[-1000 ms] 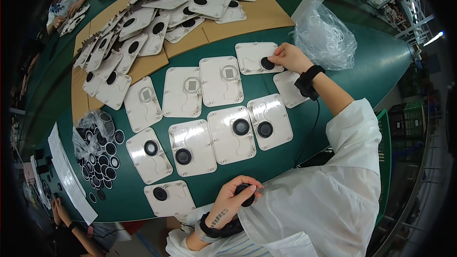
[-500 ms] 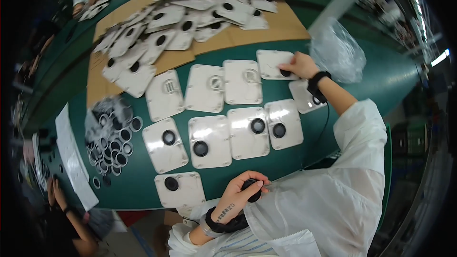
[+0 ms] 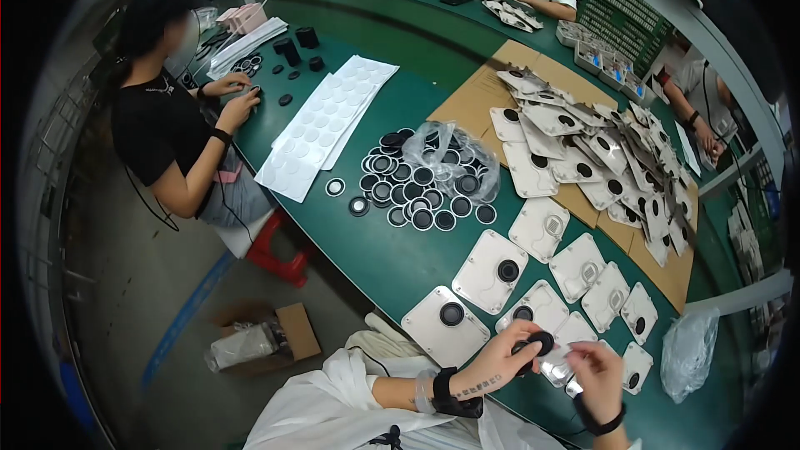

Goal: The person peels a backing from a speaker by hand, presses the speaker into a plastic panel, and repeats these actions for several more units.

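My left hand (image 3: 498, 364) is closed around black round caps (image 3: 542, 342), held over the rows of white plates at the table's front edge. Close beside it, my right hand (image 3: 600, 377) has its fingers bent together; whatever they may pinch is too small to make out. Several white plates with rounded corners lie around the hands. A near plate (image 3: 435, 337) bears a black round cap (image 3: 451, 313), as does the plate (image 3: 482, 277) behind it. Farther back, a plate (image 3: 533, 239) shows a bare grille with no cap on it. My hands partly cover the nearest plates.
A heap of ringed black caps (image 3: 408, 192) lies left of the plates, partly under a clear plastic bag (image 3: 454, 150). White sticker sheets (image 3: 321, 129) lie farther left. Stacked plates (image 3: 583, 150) cover cardboard (image 3: 492, 75). A co-worker (image 3: 162, 108) sits at left; another plastic bag (image 3: 690, 350) lies right.
The view has swung to the left. My right hand has left the plate at the far right and come next to my left hand, which still holds black caps.
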Tool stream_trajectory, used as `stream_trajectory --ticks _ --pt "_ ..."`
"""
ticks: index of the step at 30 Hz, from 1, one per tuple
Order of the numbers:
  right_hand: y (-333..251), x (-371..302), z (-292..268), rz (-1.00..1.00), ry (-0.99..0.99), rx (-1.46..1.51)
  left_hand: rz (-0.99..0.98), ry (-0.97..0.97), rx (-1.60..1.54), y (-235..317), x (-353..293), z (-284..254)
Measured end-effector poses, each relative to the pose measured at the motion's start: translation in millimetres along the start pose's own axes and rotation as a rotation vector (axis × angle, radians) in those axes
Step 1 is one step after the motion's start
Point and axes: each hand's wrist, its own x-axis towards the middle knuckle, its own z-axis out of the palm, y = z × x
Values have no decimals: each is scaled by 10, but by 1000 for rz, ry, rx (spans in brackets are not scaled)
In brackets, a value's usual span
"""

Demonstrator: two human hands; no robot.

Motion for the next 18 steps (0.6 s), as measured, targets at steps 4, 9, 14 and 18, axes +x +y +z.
stream_trajectory --ticks 4,9,14,18 --pt "252 -162 234 -98 43 27 -7 -125 31 49 -41 7" --pt "409 -167 347 -109 262 242 29 -132 29 45 1 124" --pt "284 -246 255 -375 390 -223 -19 -50 -174 -80 52 334" --pt "333 -296 239 -641 428 -449 -50 -14 -214 -85 28 394"
